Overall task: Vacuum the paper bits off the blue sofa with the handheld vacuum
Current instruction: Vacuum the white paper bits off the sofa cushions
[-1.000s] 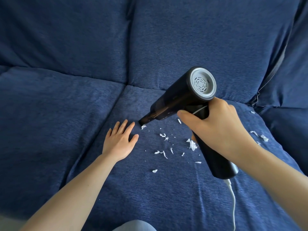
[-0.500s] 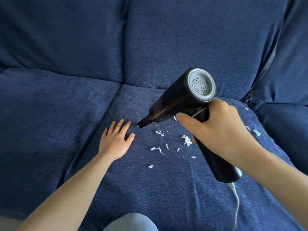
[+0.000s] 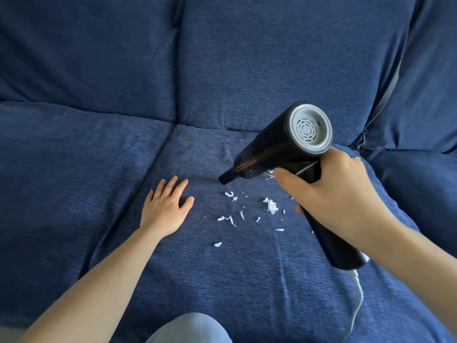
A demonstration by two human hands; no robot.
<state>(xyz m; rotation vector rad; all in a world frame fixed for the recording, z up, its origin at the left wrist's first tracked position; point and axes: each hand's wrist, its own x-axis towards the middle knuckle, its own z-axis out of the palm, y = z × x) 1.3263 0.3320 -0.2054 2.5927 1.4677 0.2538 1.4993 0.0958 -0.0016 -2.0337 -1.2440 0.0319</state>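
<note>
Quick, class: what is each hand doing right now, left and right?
Left hand: open, fingers straight, resting flat on the sofa cushion.
Right hand: closed, gripping the handheld vacuum by its handle.

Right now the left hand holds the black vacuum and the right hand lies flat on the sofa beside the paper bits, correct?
No, the hands are swapped. In the head view the right hand holds the black vacuum, and the left hand lies flat on the sofa beside the paper bits.
</note>
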